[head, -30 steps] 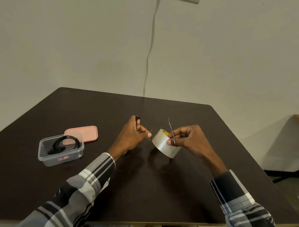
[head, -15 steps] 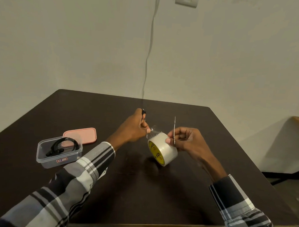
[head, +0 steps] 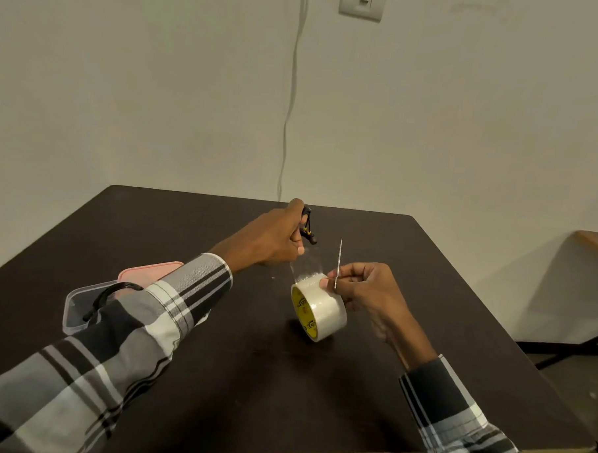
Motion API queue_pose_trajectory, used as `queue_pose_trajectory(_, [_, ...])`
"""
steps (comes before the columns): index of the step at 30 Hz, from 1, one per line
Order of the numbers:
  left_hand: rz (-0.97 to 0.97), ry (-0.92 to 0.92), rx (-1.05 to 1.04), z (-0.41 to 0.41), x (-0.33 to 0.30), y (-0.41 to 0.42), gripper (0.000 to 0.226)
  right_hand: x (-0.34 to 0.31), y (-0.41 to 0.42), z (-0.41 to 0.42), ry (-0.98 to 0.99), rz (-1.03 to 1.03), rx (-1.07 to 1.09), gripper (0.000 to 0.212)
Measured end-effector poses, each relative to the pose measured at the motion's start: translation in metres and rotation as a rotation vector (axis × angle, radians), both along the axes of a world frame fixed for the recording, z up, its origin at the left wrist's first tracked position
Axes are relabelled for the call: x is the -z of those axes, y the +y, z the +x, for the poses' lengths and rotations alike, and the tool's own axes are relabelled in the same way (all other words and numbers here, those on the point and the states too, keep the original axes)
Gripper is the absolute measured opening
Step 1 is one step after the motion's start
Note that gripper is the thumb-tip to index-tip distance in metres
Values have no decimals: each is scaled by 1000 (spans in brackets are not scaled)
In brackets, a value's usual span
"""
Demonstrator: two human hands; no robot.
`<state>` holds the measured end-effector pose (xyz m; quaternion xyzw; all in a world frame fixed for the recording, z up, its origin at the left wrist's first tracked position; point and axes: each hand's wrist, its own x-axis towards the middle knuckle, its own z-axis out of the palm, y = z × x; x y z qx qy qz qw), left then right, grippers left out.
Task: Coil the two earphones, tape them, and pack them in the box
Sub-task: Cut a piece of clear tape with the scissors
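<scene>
My left hand (head: 276,237) grips a coiled black earphone (head: 307,226) and pinches the free end of a clear tape strip (head: 306,266), which is stretched out from the tape roll (head: 318,311). The roll stands on edge at the table's middle, its yellow core facing left. My right hand (head: 366,291) pinches a thin metal blade (head: 338,262) upright beside the strip, with its thumb on top of the roll. A clear plastic box (head: 76,305) at the left holds another black earphone (head: 104,298), partly hidden by my left sleeve.
A pink lid (head: 145,270) lies flat behind the box. The dark table (head: 236,377) has its near edge just below my sleeves and its right edge close to my right forearm. A cable hangs down the wall behind; a second table's corner shows far right.
My left hand has moved up and away from the roll, drawing out a longer strip of tape. The roll has turned and dropped lower under my right hand. The view has shifted closer.
</scene>
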<state>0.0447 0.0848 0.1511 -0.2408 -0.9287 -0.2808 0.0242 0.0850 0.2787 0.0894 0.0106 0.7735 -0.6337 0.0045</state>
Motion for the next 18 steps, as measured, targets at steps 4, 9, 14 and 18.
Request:
queue_pose_trajectory(4, [-13,23,25,3,-10,0,36,2,-3,1,-36,-9,47,13])
queue_pose_trajectory(9, [8,-27,54,-2,-20,-2,42,3,-3,3,-73,-9,56,20])
queue_pose_trajectory(14, [18,-119,129,-7,-22,-11,41,-1,3,11,-90,-8,-16,28])
queue_pose_trajectory(18, [5,-84,168,-4,-26,-6,41,-3,10,15,-87,6,-70,39])
